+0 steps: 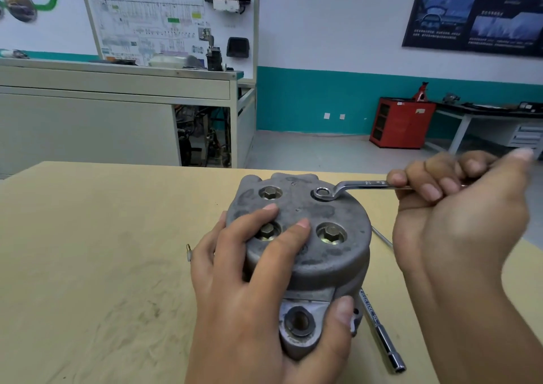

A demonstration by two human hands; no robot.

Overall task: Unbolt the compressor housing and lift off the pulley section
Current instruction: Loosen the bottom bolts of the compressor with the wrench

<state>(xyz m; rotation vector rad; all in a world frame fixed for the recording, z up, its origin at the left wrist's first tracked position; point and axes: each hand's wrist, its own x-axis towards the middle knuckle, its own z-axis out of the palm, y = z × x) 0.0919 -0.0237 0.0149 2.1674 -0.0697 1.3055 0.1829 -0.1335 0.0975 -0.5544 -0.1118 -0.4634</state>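
A grey metal compressor housing [308, 216] stands upright on the tan table [102, 251], its round end plate facing up with several hex bolts. My left hand [249, 289] lies over its left side, fingers on the end plate and thumb against the lower mounting lug. My right hand [458, 219] grips the handle of a ring wrench [346, 188]. The wrench's ring sits over the back right bolt. Bolts show at the back left [269, 192], front right [331, 234] and between my left fingers [268, 231]. The pulley end is hidden underneath.
A socket driver [382, 333] lies on the table right of the compressor, and a thin rod [382, 237] behind it. A small brass-tipped part [188, 251] rests left of my left hand. Beyond the table stand a grey bench, a training board and a red cabinet.
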